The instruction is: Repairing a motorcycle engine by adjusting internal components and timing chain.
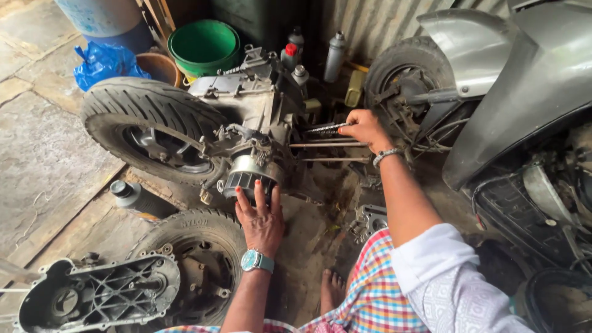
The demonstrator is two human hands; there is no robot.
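Your left hand (263,223) lies flat on the finned grey cylinder (250,174), half drawn off (studs bare); your right hand (365,128) clamps the timing chain (324,129).

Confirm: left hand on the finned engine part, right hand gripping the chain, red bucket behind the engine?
One error: the bucket behind the engine is green, not red, as the head view shows. The rest holds: the left hand rests on the finned part, and the right hand grips the chain.
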